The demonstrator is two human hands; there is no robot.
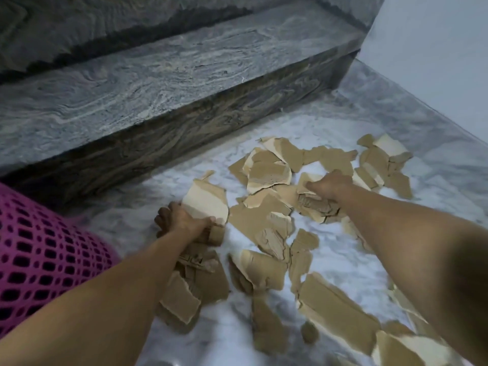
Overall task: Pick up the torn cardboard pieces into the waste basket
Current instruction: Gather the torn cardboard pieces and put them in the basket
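Head view looks down on torn cardboard pieces (266, 215) strewn across the marble floor (330, 125), just in front of a dark stone step (163, 83). Both hands are already down among them. The left hand (182, 220) grips a pale-faced piece (207, 200) at the left edge of the scatter, fingers curled round its lower end. The right hand (330, 183) is bunched over a wad of pieces (314, 204) further out, grasping them. Most scraps lie between and nearer than the two hands, running toward the lower right; a small cluster lies beyond the right hand. A pink mesh basket (39, 247) shows to the left, nearest the left hand. Its inside is hidden, so what it holds cannot be told.
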